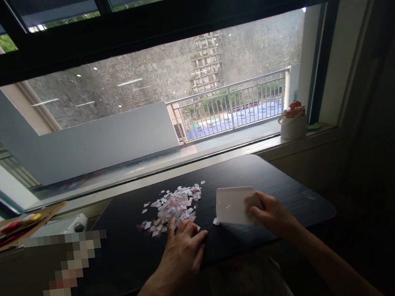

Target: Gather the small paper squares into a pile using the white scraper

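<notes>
Paper scraps touch the loosely open left hand; at right, the right hand grips a white dustpan.

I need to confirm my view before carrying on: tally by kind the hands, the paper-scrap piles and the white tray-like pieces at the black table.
Hands: 2 (left hand, right hand)
Paper-scrap pile: 1 (single scraps overlap too much to count)
White tray-like piece: 1, in the right hand
Total: 4
</notes>
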The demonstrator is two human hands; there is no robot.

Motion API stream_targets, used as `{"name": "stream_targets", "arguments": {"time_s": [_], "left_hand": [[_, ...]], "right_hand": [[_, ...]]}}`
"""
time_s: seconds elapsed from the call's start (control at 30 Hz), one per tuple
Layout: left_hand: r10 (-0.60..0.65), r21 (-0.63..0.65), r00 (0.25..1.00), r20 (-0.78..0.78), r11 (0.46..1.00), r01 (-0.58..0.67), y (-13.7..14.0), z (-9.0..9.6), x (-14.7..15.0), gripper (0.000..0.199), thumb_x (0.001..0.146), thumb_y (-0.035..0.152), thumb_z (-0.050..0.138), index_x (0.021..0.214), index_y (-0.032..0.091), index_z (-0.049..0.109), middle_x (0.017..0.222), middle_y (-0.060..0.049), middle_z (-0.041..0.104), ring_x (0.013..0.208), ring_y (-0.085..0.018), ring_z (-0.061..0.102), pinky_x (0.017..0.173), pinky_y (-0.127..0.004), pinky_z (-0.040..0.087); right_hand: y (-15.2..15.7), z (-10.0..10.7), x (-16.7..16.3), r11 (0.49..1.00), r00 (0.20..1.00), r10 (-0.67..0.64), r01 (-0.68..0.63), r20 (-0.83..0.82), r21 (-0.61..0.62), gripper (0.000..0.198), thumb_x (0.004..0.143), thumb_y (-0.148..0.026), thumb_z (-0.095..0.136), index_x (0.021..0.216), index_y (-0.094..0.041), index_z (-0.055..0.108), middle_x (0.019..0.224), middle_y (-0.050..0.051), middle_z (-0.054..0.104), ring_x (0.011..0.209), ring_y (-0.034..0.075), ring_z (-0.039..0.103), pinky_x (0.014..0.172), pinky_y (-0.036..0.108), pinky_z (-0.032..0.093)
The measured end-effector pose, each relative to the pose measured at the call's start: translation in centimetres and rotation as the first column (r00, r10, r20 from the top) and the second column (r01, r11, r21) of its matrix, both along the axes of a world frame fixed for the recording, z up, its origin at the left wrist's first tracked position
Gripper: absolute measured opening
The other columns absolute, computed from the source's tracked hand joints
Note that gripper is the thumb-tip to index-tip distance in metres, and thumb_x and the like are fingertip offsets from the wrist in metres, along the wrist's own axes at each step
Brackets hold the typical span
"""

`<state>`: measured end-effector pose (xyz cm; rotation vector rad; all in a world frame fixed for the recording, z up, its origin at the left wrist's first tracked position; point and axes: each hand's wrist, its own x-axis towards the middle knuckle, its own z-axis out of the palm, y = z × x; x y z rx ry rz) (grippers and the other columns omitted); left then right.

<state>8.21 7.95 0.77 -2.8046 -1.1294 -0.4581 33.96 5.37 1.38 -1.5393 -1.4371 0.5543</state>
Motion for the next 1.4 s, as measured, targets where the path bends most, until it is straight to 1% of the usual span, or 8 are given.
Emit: {"name": "stream_targets", "arguments": {"time_s": [0.27, 0.43, 0.6, 0.73, 0.9, 1.0, 1.17, 1.4], "left_hand": [[0.031, -0.065, 0.999, -0.007, 0.997, -0.032, -0.4, 1.3, 1.6, 0.032, 0.079, 0.015, 0.051, 0.109, 0.024, 0.06, 0.104, -0.006, 0.062, 0.117, -0.027, 0.047, 0.107, -0.062, 0.016], [0.039, -0.124, 0.999, 0.012, 0.992, -0.037, 0.3, 1.5, 3.3, 0.025, 0.081, 0.017, 0.053, 0.102, 0.025, 0.064, 0.098, -0.005, 0.064, 0.109, -0.025, 0.051, 0.107, -0.063, 0.017], [0.002, -0.107, 1.0, 0.006, 0.994, -0.001, 1.2, 2.1, 4.6, 0.013, 0.083, 0.023, 0.056, 0.086, 0.024, 0.07, 0.086, -0.002, 0.067, 0.1, -0.024, 0.053, 0.107, -0.062, 0.013], [-0.064, -0.046, 0.996, -0.058, 0.997, 0.062, 1.9, 2.7, 5.6, 0.021, 0.082, 0.017, 0.053, 0.069, 0.021, 0.069, 0.077, -0.004, 0.067, 0.095, -0.024, 0.054, 0.108, -0.06, 0.012], [-0.046, -0.046, 0.999, 0.0, 0.998, 0.046, 2.8, 2.2, 5.7, 0.022, 0.079, 0.011, 0.051, 0.066, 0.019, 0.067, 0.076, -0.004, 0.066, 0.094, -0.023, 0.054, 0.109, -0.055, 0.011], [0.036, -0.104, 0.996, 0.08, 0.994, -0.027, 3.3, 2.0, 4.8, 0.02, 0.079, 0.016, 0.051, 0.067, 0.02, 0.067, 0.075, -0.004, 0.066, 0.092, -0.023, 0.056, 0.107, -0.054, 0.017], [0.19, -0.259, 0.961, 0.2, 0.956, -0.135, 3.9, 2.6, 2.6, 0.02, 0.078, 0.027, 0.051, 0.072, 0.02, 0.068, 0.077, -0.004, 0.068, 0.083, -0.021, 0.06, 0.089, -0.04, 0.041], [0.276, -0.392, 0.918, 0.284, 0.907, -0.152, 3.8, 3.1, 1.4, 0.027, 0.076, 0.036, 0.051, 0.07, 0.019, 0.07, 0.078, -0.005, 0.069, 0.081, -0.021, 0.062, 0.075, -0.031, 0.046]], "right_hand": [[-0.7, 1.0, 0.0, 0.999, 1.0, -0.006, 0.007, 0.02, -0.032, 0.006, 0.067, -0.023, 0.046, 0.061, -0.021, 0.047, 0.058, -0.003, 0.051, 0.055, 0.013, 0.047, 0.049, 0.024, 0.034], [-1.4, 1.1, 0.9, 0.998, 0.998, -0.057, 0.058, -0.028, 0.011, 0.01, 0.068, -0.028, 0.045, 0.066, -0.021, 0.051, 0.058, -0.003, 0.052, 0.055, 0.014, 0.048, 0.049, 0.025, 0.035], [-1.3, 0.3, 1.7, 0.995, 0.994, -0.098, 0.099, -0.042, 0.01, 0.014, 0.067, -0.029, 0.047, 0.069, -0.02, 0.056, 0.06, -0.002, 0.054, 0.057, 0.015, 0.05, 0.051, 0.026, 0.037], [-0.9, -0.7, 2.2, 0.995, 0.993, -0.104, 0.103, -0.058, -0.007, 0.014, 0.066, -0.03, 0.048, 0.069, -0.019, 0.057, 0.061, -0.001, 0.057, 0.058, 0.016, 0.052, 0.052, 0.026, 0.038], [-0.3, -2.1, 2.5, 0.992, 0.981, -0.116, 0.108, -0.154, -0.059, 0.023, 0.065, -0.034, 0.049, 0.077, -0.017, 0.06, 0.065, 0.001, 0.06, 0.063, 0.019, 0.056, 0.057, 0.028, 0.041], [-0.2, -2.5, 2.5, 0.992, 0.977, -0.121, 0.112, -0.175, -0.061, 0.024, 0.066, -0.035, 0.049, 0.077, -0.017, 0.06, 0.066, 0.001, 0.06, 0.063, 0.019, 0.056, 0.056, 0.028, 0.041], [-0.3, -2.7, 2.6, 0.994, 0.976, -0.103, 0.094, -0.192, -0.054, 0.024, 0.067, -0.034, 0.05, 0.081, -0.017, 0.061, 0.068, 0.001, 0.061, 0.064, 0.018, 0.056, 0.056, 0.027, 0.041], [-0.4, -2.7, 2.8, 0.995, 0.981, -0.084, 0.075, -0.173, -0.061, 0.025, 0.069, -0.034, 0.051, 0.083, -0.016, 0.061, 0.071, 0.002, 0.062, 0.068, 0.02, 0.057, 0.058, 0.029, 0.041]]}}
